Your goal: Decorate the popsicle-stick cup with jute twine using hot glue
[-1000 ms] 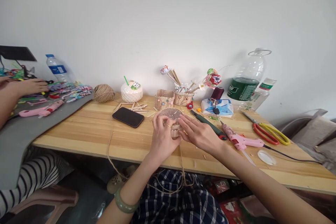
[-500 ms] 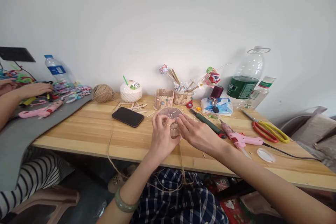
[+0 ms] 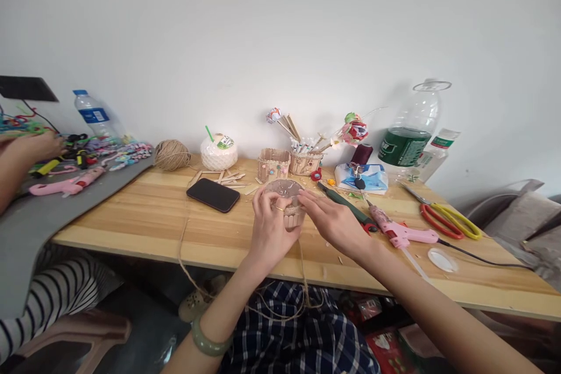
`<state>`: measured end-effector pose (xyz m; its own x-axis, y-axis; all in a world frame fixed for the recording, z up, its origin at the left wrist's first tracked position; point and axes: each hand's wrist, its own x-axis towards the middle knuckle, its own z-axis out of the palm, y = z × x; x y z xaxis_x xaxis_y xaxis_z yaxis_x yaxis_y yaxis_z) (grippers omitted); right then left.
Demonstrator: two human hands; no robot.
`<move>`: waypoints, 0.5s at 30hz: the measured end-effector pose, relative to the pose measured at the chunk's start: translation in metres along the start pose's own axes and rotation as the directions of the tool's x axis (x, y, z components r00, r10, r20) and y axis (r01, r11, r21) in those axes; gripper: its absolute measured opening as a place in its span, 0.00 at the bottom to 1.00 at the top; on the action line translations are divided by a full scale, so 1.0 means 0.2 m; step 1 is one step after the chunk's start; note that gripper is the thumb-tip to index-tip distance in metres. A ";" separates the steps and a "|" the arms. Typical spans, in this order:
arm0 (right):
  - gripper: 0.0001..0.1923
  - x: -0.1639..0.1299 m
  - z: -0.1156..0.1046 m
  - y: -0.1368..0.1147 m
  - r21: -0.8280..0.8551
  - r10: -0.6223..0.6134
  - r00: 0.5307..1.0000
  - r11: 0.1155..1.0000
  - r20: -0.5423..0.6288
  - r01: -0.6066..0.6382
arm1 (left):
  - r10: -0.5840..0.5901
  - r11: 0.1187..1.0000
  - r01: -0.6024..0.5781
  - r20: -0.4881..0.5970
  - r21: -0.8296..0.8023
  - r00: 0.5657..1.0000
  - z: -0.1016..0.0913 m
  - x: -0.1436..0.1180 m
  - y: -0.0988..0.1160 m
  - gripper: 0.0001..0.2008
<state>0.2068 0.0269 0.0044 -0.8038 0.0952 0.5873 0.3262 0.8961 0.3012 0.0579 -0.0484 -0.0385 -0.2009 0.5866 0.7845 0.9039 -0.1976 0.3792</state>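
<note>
A small clear plastic cup with craft sticks set around its outside is held over the table's front part. My left hand is closed around its left side, thumb at the rim. My right hand has its fingers close together on the right side of the rim; its thumb is hidden. Some twine hangs below the cup, loops over my lap and runs back up onto the table at the left. Bits of glue or plastic glisten inside the cup, too small to tell.
Right of my hands lie a pink glue gun, scissors and a green-handled tool. A phone, craft sticks and a twine ball are at left. Another person's hand works over colourful pieces.
My right hand has shifted slightly right along the cup, showing more of its stick-covered side. My left hand keeps its hold. The other person's hand has moved left.
</note>
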 end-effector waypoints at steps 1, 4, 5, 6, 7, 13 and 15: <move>0.15 0.00 -0.01 0.00 0.029 0.041 0.999 0.999 -0.024 -0.041 | -0.003 1.000 0.003 0.004 0.004 1.000 0.00 0.00 0.00 0.23; 0.12 -0.01 -0.03 -0.02 0.103 0.166 0.983 0.982 -0.082 -0.158 | -0.008 1.000 0.008 0.015 0.015 1.000 -0.02 -0.01 0.00 0.24; 0.11 -0.01 -0.03 -0.03 0.119 0.198 0.976 0.975 -0.094 -0.187 | -0.009 1.000 0.009 0.018 0.019 1.000 -0.02 -0.01 0.00 0.24; 0.10 -0.01 -0.04 -0.05 0.125 0.223 0.969 0.970 -0.103 -0.210 | -0.010 1.000 0.009 0.021 0.023 1.000 -0.03 -0.01 0.00 0.23; 0.11 -0.01 -0.04 -0.06 0.138 0.253 0.962 0.961 -0.105 -0.238 | -0.012 1.000 0.011 0.022 0.026 1.000 -0.03 -0.01 0.00 0.23; 0.49 -0.10 0.11 -0.14 0.552 0.476 0.862 0.677 0.176 -0.487 | -0.044 0.999 0.044 0.006 -0.021 0.999 -0.05 -0.01 0.02 0.22; 0.57 -0.12 0.19 -0.16 0.632 0.453 0.852 0.587 0.262 -0.506 | -0.063 0.996 0.062 -0.013 -0.058 0.998 -0.07 -0.01 0.02 0.22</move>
<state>0.1966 0.0116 -0.0475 -0.6678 0.6005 0.4398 0.2838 0.7516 -0.5954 0.0560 -0.0606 -0.0323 -0.2625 0.5873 0.7656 0.8665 -0.2057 0.4549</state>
